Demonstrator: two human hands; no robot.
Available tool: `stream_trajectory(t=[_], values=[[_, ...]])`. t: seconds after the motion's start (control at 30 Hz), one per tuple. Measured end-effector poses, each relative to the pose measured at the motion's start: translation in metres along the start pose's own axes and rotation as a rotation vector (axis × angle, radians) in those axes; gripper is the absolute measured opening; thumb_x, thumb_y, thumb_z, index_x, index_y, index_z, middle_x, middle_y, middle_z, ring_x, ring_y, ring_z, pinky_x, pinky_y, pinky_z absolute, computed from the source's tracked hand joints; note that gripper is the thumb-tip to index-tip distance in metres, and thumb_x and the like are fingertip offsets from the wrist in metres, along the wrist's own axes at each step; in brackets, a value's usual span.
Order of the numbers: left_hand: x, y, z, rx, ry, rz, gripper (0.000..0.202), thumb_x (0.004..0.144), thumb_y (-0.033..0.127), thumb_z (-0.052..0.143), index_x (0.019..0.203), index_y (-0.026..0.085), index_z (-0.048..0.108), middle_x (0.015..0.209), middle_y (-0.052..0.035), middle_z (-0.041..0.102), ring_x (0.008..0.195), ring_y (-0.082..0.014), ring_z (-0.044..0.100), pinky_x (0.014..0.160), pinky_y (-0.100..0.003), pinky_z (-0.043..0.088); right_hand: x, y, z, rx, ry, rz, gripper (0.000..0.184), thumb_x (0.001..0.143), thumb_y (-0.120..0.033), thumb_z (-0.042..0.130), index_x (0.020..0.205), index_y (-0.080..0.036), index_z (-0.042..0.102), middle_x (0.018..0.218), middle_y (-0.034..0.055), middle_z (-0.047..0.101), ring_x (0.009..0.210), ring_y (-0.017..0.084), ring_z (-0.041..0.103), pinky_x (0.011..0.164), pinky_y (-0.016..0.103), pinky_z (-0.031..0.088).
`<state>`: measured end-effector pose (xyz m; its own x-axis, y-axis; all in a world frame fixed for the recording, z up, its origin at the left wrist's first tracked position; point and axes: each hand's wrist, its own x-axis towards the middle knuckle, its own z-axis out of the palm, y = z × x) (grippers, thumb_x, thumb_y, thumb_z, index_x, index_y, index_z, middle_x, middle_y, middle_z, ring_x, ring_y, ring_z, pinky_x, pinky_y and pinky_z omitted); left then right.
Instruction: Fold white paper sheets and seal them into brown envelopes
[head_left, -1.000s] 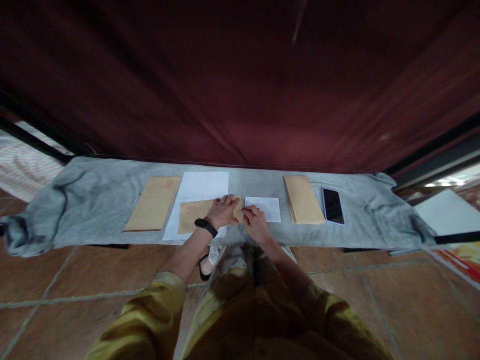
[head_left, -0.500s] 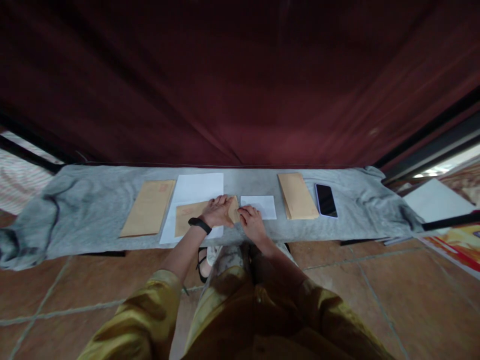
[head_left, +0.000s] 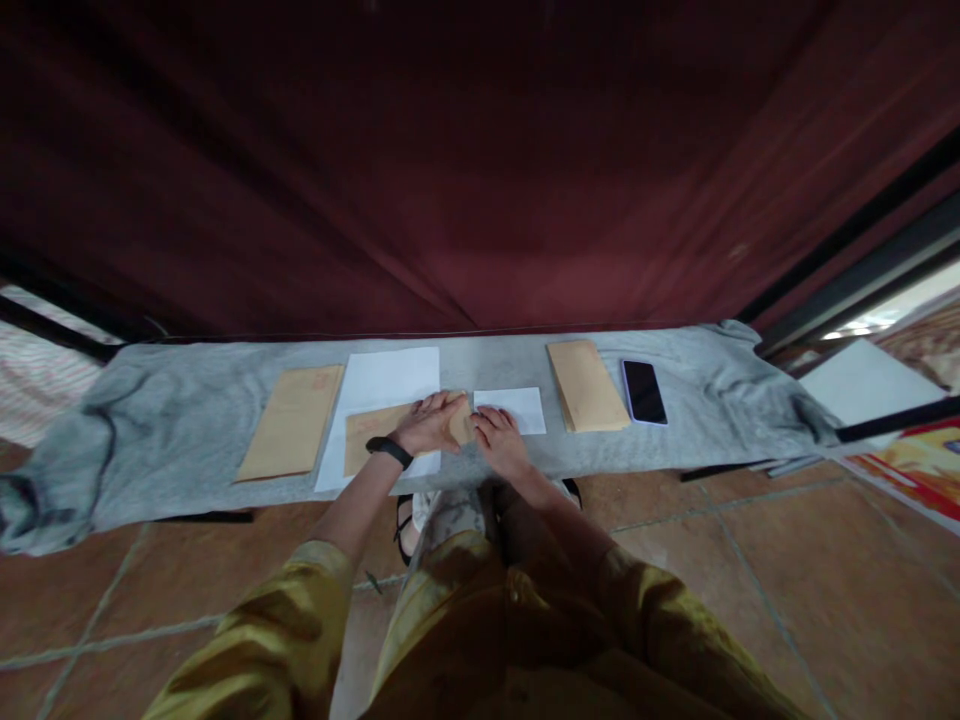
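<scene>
A brown paper envelope [head_left: 363,438] lies crosswise on the bench, partly on a large white sheet [head_left: 391,376]. My left hand [head_left: 429,425], with a black band on the wrist, rests flat across the envelope, fingers stretched out. The envelope's right end [head_left: 461,422] shows past those fingers. Beside that end is my right hand [head_left: 501,442], its fingers laid out over the lower left of a small white paper [head_left: 526,408]. Its fingertips come close to the envelope's end; whether they touch it I cannot tell.
A grey cloth [head_left: 187,420] covers the long bench. Brown envelopes lie at the left [head_left: 292,420] and in a stack at the right [head_left: 589,388]. A phone [head_left: 644,392] sits beside the stack. Behind hangs a dark red curtain [head_left: 480,200].
My right hand's fingers, bent at the envelope's end before, now lie flatter and reach over the small white paper. The left hand stays on the envelope. The view has shifted slightly.
</scene>
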<state>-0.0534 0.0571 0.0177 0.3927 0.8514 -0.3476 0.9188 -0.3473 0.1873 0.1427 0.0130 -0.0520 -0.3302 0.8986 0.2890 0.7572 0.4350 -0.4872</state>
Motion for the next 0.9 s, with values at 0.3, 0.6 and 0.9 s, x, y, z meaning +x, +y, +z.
stream_trajectory(t=[0.3,0.6,0.9], values=[[0.006,0.009,0.001,0.053,-0.067,0.029,0.094,0.072,0.034,0.081,0.154,0.046,0.035,0.17,-0.0079,0.023,0.154,-0.0368,0.023,0.119,-0.055,0.027,-0.006,0.017,-0.01,-0.088,-0.019,0.006,0.039,0.102,-0.022,0.05,0.14,-0.021,0.059,0.151,0.0089,0.054,0.143,0.025,0.044,0.122,0.049,0.031],[0.001,0.007,0.006,0.058,-0.07,0.052,0.085,0.079,0.033,0.078,0.152,0.051,0.037,0.172,-0.0055,0.019,0.156,-0.0378,0.019,0.117,-0.061,0.026,-0.024,0.037,-0.028,-0.145,0.024,0.045,0.04,0.102,-0.026,0.05,0.141,-0.021,0.058,0.152,0.0108,0.053,0.143,0.026,0.045,0.12,0.048,0.033],[-0.001,0.006,0.01,0.04,-0.043,0.098,0.082,0.08,0.03,0.075,0.151,0.05,0.039,0.169,-0.0019,0.027,0.156,-0.0361,0.019,0.117,-0.059,0.028,-0.011,0.034,-0.027,-0.118,0.029,0.112,0.04,0.096,-0.017,0.051,0.134,-0.02,0.063,0.146,0.013,0.058,0.135,0.027,0.052,0.115,0.048,0.04]])
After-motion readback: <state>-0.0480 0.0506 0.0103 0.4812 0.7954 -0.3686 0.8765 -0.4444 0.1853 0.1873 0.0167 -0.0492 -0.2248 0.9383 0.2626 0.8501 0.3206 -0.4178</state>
